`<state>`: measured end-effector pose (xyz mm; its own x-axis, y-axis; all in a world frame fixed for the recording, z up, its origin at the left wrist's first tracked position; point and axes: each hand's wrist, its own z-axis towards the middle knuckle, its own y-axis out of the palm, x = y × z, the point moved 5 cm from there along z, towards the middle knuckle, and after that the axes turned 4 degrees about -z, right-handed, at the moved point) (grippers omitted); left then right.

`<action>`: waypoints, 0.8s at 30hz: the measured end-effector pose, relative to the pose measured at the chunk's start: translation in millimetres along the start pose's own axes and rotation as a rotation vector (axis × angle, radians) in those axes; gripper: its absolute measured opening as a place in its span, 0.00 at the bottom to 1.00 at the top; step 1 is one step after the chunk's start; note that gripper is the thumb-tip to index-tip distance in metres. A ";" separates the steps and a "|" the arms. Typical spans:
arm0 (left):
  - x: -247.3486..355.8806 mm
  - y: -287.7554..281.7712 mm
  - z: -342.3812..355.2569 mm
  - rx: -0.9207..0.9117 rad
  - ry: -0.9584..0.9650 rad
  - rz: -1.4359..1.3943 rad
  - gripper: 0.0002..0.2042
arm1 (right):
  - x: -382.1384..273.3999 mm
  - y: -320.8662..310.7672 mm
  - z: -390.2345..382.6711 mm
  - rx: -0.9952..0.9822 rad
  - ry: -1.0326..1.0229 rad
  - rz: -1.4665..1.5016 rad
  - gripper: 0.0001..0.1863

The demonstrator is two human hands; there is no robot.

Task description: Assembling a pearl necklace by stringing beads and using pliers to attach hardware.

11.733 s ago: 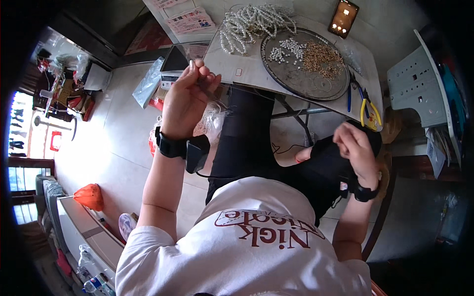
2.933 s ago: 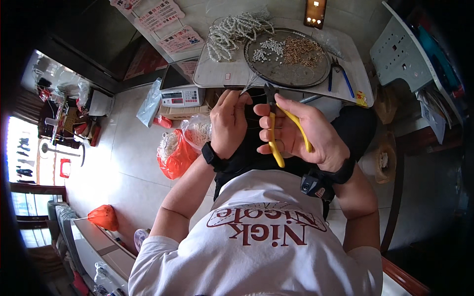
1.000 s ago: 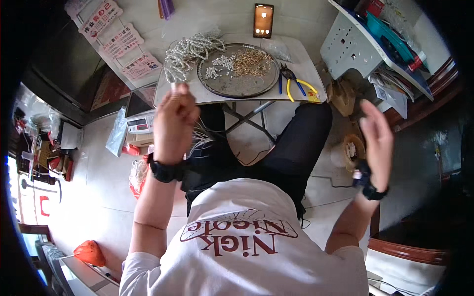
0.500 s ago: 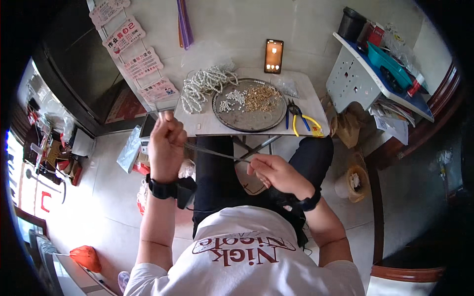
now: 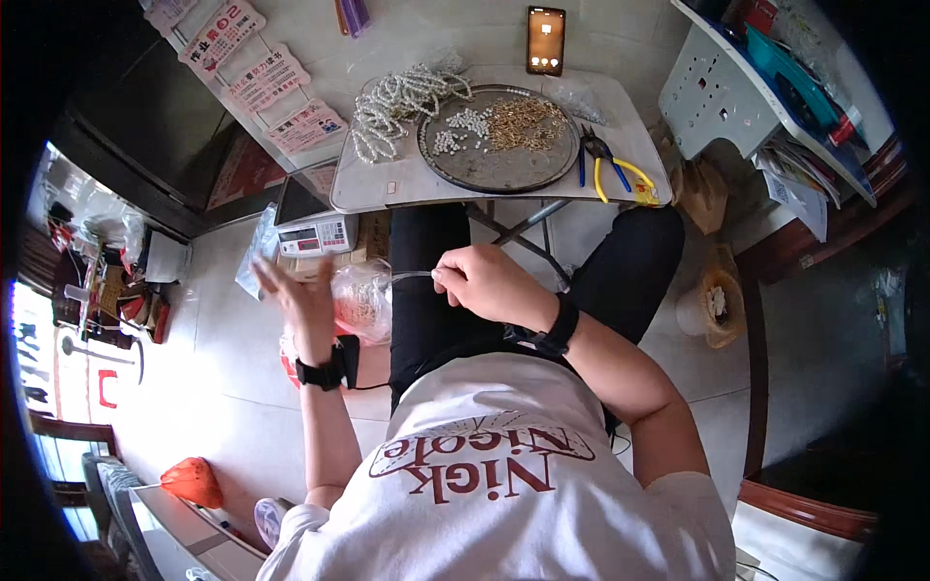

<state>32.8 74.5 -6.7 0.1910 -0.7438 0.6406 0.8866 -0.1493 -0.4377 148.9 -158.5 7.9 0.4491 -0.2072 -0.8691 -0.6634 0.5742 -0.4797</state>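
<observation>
The right hand (image 5: pixel 487 283) pinches pale strands (image 5: pixel 412 275), perhaps wire, jutting leftward from it; the blurred left hand (image 5: pixel 307 308) is splayed.

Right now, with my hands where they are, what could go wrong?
The thin strands might slip or tangle: only your right hand pinches them, while your left hand is open and apart.
The yellow-handled pliers could get knocked off, since their handles point toward the near edge of the table.
A bump to the round tray, close to that edge, might scatter its loose white beads.
</observation>
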 end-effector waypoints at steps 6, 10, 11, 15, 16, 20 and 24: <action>131.9 34.6 -50.5 -1.101 0.139 -0.421 0.17 | -27.5 -10.8 -4.8 0.042 -0.121 -0.418 0.09; 134.5 51.9 -49.9 -0.882 0.283 -0.378 0.07 | -23.1 -49.2 -14.7 0.182 -0.056 -0.262 0.09; 133.3 54.9 -43.7 -0.747 0.271 -0.423 0.06 | -26.4 -61.9 -17.0 0.246 -0.006 -0.151 0.08; 123.2 72.8 -38.7 -0.886 -0.302 -0.727 0.11 | -21.1 -72.3 -27.1 0.343 -0.072 -0.143 0.05; 124.7 74.8 -42.3 -0.906 -0.433 -0.834 0.11 | -19.2 -66.0 -26.0 0.316 -0.047 -0.134 0.05; 131.3 91.0 -60.1 -0.903 -0.653 -1.301 0.17 | -3.6 -48.1 -11.2 0.415 0.000 0.336 0.07; 141.1 100.1 -66.9 -0.862 -0.761 -1.485 0.16 | 20.2 -26.2 6.6 0.354 0.141 0.955 0.07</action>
<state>120.4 -89.0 -2.4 -0.0975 0.6565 0.7480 0.1033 -0.7408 0.6637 179.3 -172.6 3.8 -0.2624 0.3805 -0.8868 -0.4820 0.7444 0.4621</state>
